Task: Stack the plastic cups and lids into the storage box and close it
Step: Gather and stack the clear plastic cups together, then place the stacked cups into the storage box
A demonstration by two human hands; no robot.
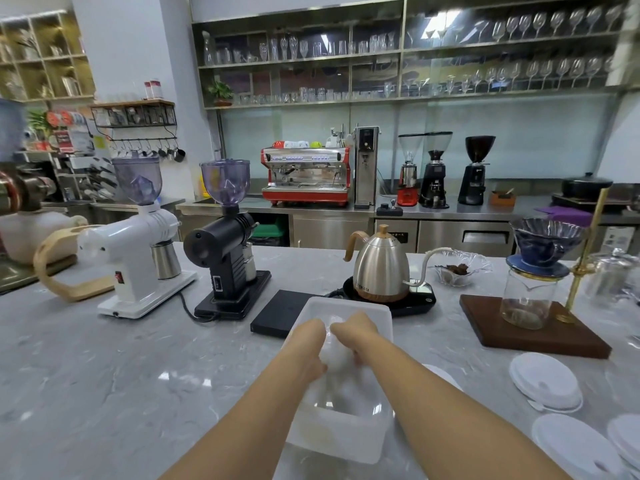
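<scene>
White grinder (135,268) and black grinder (228,258): stood at left on the marble counter (104,375). Storage box (341,431): translucent, open, set at centre. Left hand (306,344) and right hand (355,336): lowered inside it, fingers curled round clear plastic cups (334,358); exact grip cannot be told. Kettle (379,266): placed behind. White lids (545,381): laid loose at right, well apart from the box

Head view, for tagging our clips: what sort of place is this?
Likely a café bar: a red espresso machine on the back counter, shelves of clear glassware, and a steel gooseneck kettle.
</scene>
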